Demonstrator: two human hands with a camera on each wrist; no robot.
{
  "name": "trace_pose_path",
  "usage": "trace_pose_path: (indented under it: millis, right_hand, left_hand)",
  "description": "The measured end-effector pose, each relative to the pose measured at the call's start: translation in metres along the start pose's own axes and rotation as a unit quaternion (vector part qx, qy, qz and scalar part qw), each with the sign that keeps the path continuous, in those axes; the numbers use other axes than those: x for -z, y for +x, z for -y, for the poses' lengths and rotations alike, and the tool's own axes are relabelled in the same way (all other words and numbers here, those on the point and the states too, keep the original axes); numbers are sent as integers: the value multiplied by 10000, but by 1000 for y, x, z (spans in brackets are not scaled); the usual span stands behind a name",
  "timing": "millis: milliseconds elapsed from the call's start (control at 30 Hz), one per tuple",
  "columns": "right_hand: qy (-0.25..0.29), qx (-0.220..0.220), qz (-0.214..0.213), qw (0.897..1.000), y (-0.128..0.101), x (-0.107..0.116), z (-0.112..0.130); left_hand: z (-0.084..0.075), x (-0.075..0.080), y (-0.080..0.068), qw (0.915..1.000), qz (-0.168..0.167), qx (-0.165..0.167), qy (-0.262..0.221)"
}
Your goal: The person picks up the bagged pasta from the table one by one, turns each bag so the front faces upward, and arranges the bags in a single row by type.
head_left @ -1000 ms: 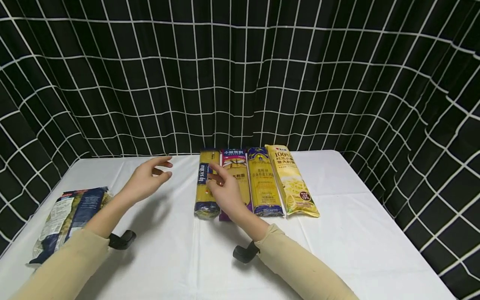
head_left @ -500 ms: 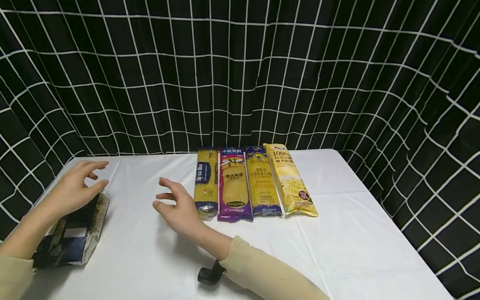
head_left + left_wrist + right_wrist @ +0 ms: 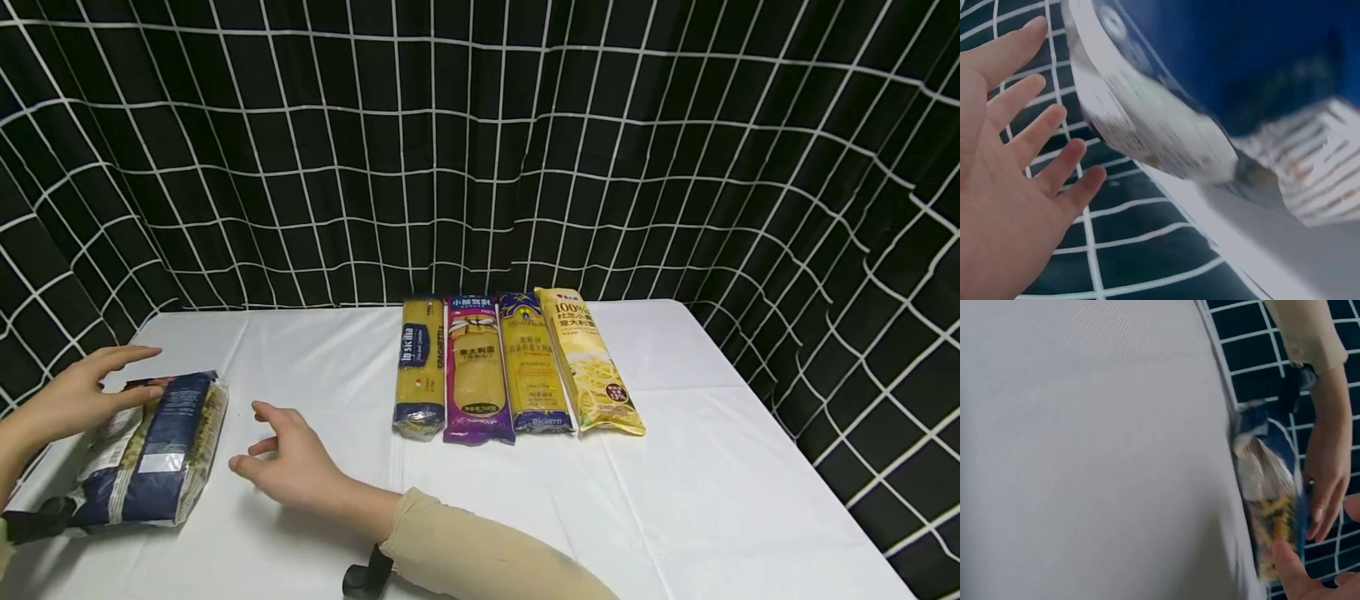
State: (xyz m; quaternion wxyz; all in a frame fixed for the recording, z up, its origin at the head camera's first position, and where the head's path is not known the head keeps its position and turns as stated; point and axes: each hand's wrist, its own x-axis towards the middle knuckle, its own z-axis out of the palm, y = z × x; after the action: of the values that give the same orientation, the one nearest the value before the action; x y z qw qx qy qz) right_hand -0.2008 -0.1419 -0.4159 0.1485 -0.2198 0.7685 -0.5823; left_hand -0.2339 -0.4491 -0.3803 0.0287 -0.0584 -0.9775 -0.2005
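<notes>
A blue bag of spiral pasta [image 3: 161,450] lies at the left of the white table, a pale label on one side. Over its far left part reaches my left hand [image 3: 82,396], the thumb overlapping the bag's top in the head view. In the left wrist view that hand's fingers [image 3: 1025,134] are spread, with a gap between them and the bag [image 3: 1154,112]. My right hand [image 3: 288,458] hovers over the cloth to the right of the bag, fingers loosely bent and holding nothing. Yellow and green spirals show through the bag [image 3: 1266,481] in the right wrist view.
Side by side at the table's middle lie several spaghetti packs: a blue-labelled one [image 3: 420,367], a purple one [image 3: 478,367], a yellow one with blue ends [image 3: 534,367] and a pale yellow one [image 3: 588,362]. A black gridded curtain [image 3: 480,167] surrounds the white table [image 3: 712,483].
Both hands have moved left and nearer to me, the right one from over the spaghetti packs to beside the pasta bag. The left has come down to the bag's far left side.
</notes>
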Motion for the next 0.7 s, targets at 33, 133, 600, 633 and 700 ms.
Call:
trace_pose_path:
  millis: [33, 133, 600, 633, 700]
  right_hand:
    - [-61, -40, 49, 10000, 1, -4, 1]
    - [-318, -105, 125, 9994, 5, -15, 2]
    - [-857, -263, 323, 9955, 21, -56, 4]
    - [-874, -294, 306, 9953, 23, -58, 3]
    - [-927, -328, 263, 9948, 25, -60, 3]
  left_hand:
    - [3, 0, 0, 9999, 82, 58, -52]
    - [13, -1, 1, 9992, 285, 169, -233]
    - [48, -10, 8, 9870, 1116, 901, -728]
    - [50, -11, 9, 9855, 1177, 951, -763]
    - [53, -12, 11, 9825, 1257, 1091, -837]
